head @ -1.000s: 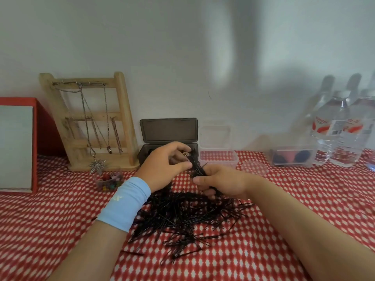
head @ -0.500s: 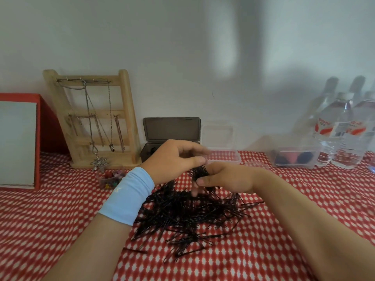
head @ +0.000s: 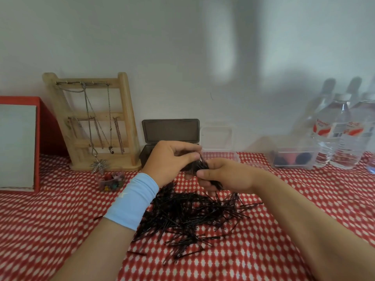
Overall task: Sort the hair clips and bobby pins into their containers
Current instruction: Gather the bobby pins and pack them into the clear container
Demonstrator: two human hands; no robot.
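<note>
1. The bundle of bobby pins [head: 203, 166] is held above the desk [head: 50, 230] at frame centre. Its long axis runs from upper left to lower right.
2. Left hand [head: 170, 161]: the grip is closed, with thumb and fingertips pinching the bundle's upper end. Right hand [head: 229, 175]: the fingers curl round the lower end.
3. The dark box [head: 170, 131], with its lid raised, stands just behind the bundle, up and to the left. The left hand is the nearer one and covers part of the tray. Judgement: the placement depends on turning the bundle's axis to lie along the tray.
4. The loose pile [head: 192, 218] lies on the desk directly below both hands. Judgement: most of the sorting remains to be done.
5. A clear container [head: 220, 138] stands just right of the dark box. A small cup of coloured clips [head: 110, 181] sits to its lower left. A clear tub [head: 294, 157] and the water bottles [head: 341, 134] stand at the right of the frame, and a jewellery stand [head: 97, 122] at the left.
6. Only the left hand itself lies between the bundle and the box.
</note>
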